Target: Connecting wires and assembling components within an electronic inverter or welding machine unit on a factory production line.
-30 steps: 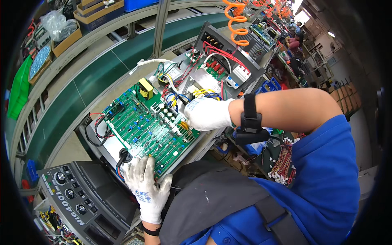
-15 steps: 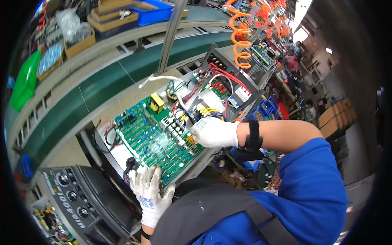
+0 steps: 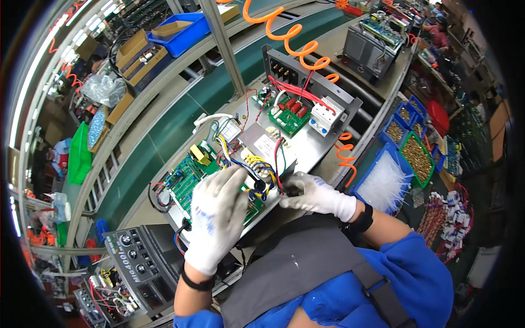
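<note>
My left hand (image 3: 216, 216), in a white glove, hovers over the green circuit board (image 3: 180, 183) beside a bundle of yellow, blue and black wires (image 3: 260, 177). Its fingers are stretched out and a little blurred, and nothing shows in them. My right hand (image 3: 320, 195), gloved too, is at the near edge of the metal chassis (image 3: 320, 147). Its thumb and fingers close around the lower end of red and black wires (image 3: 280, 164), which arc up from the chassis; the exact grip is partly hidden. A yellow transformer (image 3: 200, 155) stands on the board.
A black panel with knobs (image 3: 134, 254) stands at lower left. Blue bins (image 3: 385, 177) of small parts and white strips lie at right. An orange coiled hose (image 3: 295, 35) hangs above the chassis. Behind runs a green conveyor (image 3: 169, 120); another unit (image 3: 372, 49) stands far right.
My left hand has moved up and right over the board to the wires. My right hand has shifted right to the chassis edge. The view has turned, showing more bins at right.
</note>
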Demonstrator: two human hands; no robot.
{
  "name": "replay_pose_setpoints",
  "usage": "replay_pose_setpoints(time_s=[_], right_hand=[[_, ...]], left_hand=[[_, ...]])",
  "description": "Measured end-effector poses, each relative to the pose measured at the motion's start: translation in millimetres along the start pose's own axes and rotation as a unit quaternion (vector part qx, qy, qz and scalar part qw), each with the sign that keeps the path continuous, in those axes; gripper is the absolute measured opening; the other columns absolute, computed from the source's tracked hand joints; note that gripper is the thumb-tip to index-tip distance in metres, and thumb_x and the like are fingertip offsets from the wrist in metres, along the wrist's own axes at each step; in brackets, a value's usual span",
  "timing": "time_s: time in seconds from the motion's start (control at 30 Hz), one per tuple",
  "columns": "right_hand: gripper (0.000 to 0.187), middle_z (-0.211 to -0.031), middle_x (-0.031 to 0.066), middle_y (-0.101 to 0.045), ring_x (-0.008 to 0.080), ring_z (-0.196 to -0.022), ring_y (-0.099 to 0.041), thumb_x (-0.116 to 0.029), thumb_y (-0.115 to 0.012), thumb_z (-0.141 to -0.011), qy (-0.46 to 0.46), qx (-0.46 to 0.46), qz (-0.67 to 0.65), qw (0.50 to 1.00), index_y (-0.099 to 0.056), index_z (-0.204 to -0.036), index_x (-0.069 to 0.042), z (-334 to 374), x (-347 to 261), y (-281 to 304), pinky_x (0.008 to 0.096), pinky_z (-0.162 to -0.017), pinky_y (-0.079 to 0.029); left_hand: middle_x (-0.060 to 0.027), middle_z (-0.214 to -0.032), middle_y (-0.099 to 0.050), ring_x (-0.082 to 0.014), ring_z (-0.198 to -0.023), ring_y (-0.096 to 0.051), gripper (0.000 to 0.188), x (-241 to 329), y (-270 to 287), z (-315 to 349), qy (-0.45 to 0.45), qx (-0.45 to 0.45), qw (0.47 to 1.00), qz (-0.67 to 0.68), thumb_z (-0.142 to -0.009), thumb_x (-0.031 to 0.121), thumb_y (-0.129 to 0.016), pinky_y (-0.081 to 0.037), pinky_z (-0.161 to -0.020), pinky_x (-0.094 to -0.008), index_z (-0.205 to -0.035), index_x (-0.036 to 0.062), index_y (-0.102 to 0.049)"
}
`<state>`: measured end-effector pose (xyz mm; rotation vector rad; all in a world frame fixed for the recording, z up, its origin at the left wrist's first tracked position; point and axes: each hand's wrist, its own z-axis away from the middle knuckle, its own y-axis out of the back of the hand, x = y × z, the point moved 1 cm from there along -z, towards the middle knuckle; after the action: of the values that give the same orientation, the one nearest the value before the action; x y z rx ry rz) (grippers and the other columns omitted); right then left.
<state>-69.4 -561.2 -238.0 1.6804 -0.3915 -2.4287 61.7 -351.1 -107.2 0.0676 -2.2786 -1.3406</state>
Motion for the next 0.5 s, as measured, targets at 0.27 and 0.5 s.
replay_pose_setpoints(time_s=[0.27,0.5], right_hand=[[0.031,-0.079,0.003,-0.064,0.007,-0.067,-0.059,-0.02,-0.062,-0.095,0.03,-0.129,-0.047,0.99,-0.061,-0.12,-0.002,62,-49,64,0.0278,-0.057,-0.049],[0.055,-0.105,0.0087,-0.07,0.0088,-0.08,-0.062,-0.022,-0.06,-0.101,0.276,0.081,-0.121,0.95,-0.041,-0.15,-0.003,59,-130,100,0.0274,-0.071,-0.054]], left_hand=[[-0.0236,-0.141,-0.052,-0.0426,-0.134,-0.046,0.065,11,-53,-86,-0.093,-0.075,0.992,0.035,-0.077,-0.006,-0.052,-0.035,-0.114,-0.0495,-0.142,0.0028,-0.051],[-0.0206,-0.101,-0.064,-0.0406,-0.101,-0.057,0.032,33,-78,-104,-0.126,-0.135,0.968,0.17,-0.086,0.023,-0.068,-0.04,-0.095,-0.0551,-0.108,0.0008,-0.062]])
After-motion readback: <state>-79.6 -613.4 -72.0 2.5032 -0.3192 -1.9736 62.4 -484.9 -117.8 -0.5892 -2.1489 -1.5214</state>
